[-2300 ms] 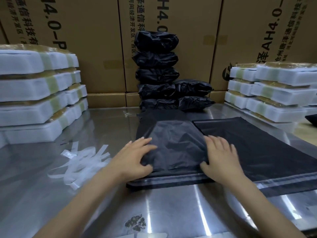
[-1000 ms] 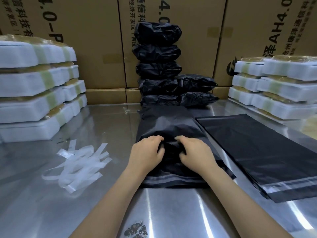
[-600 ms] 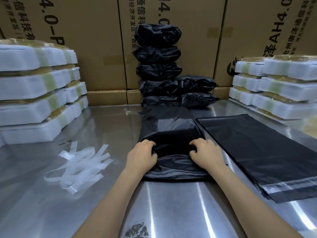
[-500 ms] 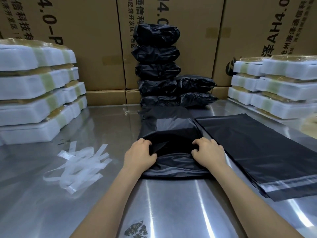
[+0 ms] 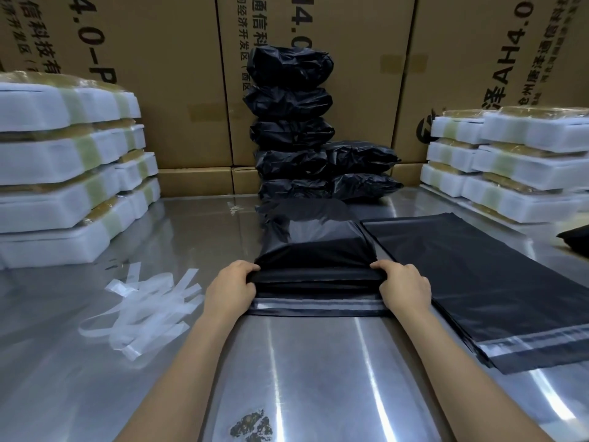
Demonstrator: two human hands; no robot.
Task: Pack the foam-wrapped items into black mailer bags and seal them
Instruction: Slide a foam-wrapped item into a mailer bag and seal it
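Filled black mailer bag [image 5: 314,247] at the middle of the steel counter [image 5: 318,362], long axis running from near edge toward far edge, open flap end pointing at the near edge. Bulge of the packed item under the plastic in the far part; grey adhesive strip [image 5: 318,305] lying flat across the near end, parallel to the near edge. Left hand [image 5: 230,290] at the bag's left near corner, grip clamped on the folded plastic, fingers curled over the fold. Right hand [image 5: 404,287] at the right near corner, grip likewise clamped on the same fold, thumb tip on top of the plastic. Both forearms reaching in from the near edge.

Just right of the bag, touching or nearly so, a flat stack of empty mailer bags [image 5: 478,282], long axis angled from the near right toward the far middle, strip end nearest the near edge. Loose clear release strips [image 5: 143,307] left of the left hand, scattered on the counter. Foam-wrapped items in a left stack [image 5: 63,173] along the left edge and a right stack [image 5: 510,164] along the right edge. Sealed black parcels [image 5: 293,129] piled at the far edge against cardboard cartons [image 5: 159,74], five high on the left, two high beside them.
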